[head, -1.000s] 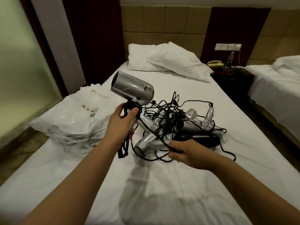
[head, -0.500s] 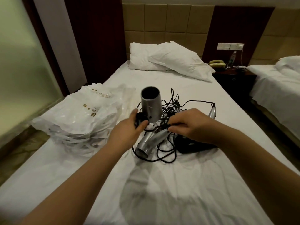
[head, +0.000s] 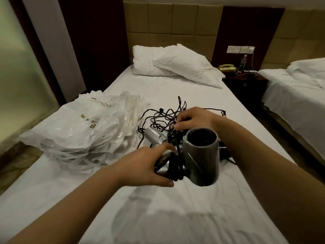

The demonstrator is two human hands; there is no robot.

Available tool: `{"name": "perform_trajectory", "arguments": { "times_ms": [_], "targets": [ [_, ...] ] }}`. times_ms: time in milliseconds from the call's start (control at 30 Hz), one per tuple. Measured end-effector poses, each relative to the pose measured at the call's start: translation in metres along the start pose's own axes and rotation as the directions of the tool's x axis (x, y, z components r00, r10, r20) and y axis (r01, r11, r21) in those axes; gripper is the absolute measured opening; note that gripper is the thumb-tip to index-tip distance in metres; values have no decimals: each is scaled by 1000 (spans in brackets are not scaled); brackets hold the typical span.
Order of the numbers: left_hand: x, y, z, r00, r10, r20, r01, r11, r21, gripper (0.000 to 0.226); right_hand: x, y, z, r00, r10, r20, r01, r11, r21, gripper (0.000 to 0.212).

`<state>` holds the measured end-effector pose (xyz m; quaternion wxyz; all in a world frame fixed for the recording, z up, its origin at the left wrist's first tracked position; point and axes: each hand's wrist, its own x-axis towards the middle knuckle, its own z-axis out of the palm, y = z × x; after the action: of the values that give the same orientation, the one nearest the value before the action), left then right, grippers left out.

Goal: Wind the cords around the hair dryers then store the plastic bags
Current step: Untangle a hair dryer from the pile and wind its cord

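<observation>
Plastic bags (head: pixel 73 131) heaped left on the bed (head: pixel 175 217). Left hand (head: pixel 146 166) grips the hair dryer (head: pixel 200 155) handle — barrel facing the camera. Right hand (head: pixel 195 118) just beyond apparently pinches its cord (head: pixel 165 118) — fingertips blurred.

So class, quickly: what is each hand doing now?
Left hand: grips the silver hair dryer's cord-wrapped handle.
Right hand: pinches the black cord.

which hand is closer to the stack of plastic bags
Left. The left hand grips the handle of the silver hair dryer just right of the plastic bags; the right hand is farther right, in the tangled cords.
</observation>
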<state>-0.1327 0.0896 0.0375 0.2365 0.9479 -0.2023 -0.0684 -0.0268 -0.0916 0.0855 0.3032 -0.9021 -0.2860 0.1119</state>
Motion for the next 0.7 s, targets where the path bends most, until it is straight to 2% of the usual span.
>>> {"name": "perform_trajectory", "arguments": {
  "times_ms": [67,133,167,200,233,267,300,433,500,600,667,700],
  "targets": [
    [-10,-1,-3,997,-18,-69,-5,948,-317,78,-5,22,7,992,127,15,-128,986,106,25],
    [-15,-1,-5,993,-53,-107,-13,841,-541,86,-10,34,22,954,287,83,-298,905,303,11],
    [-15,-1,-5,992,-60,-114,-24,782,-623,89,-9,40,32,936,321,143,-350,875,334,36],
    [-13,-1,-5,990,-60,-127,-45,723,-689,88,-8,39,42,933,312,177,-354,880,316,55],
    [-10,-1,-4,987,-59,-147,-72,657,-750,87,-7,42,51,945,256,204,-298,931,211,44],
    [-6,-3,-3,983,-67,-172,-101,585,-805,87,-12,33,57,963,202,178,-234,956,177,25],
    [-3,-3,-3,977,-77,-199,-133,509,-850,85,-12,34,64,983,138,119,-150,983,106,22],
    [5,-6,-12,936,-130,-326,-292,227,-929,77,-14,67,83,978,174,-112,-172,985,29,13],
    [5,-8,-16,918,-159,-363,-331,194,-923,81,-12,90,82,952,237,-192,-231,972,53,11],
    [4,-13,-19,902,-191,-388,-341,238,-909,77,-4,81,49,933,235,-274,-241,970,10,22],
    [3,-16,-21,886,-211,-414,-364,238,-901,78,0,55,11,884,175,-434,-168,984,54,25],
    [4,-17,-22,877,-217,-429,-381,230,-895,79,-1,37,-8,830,116,-545,-88,993,77,27]
  ]
}}
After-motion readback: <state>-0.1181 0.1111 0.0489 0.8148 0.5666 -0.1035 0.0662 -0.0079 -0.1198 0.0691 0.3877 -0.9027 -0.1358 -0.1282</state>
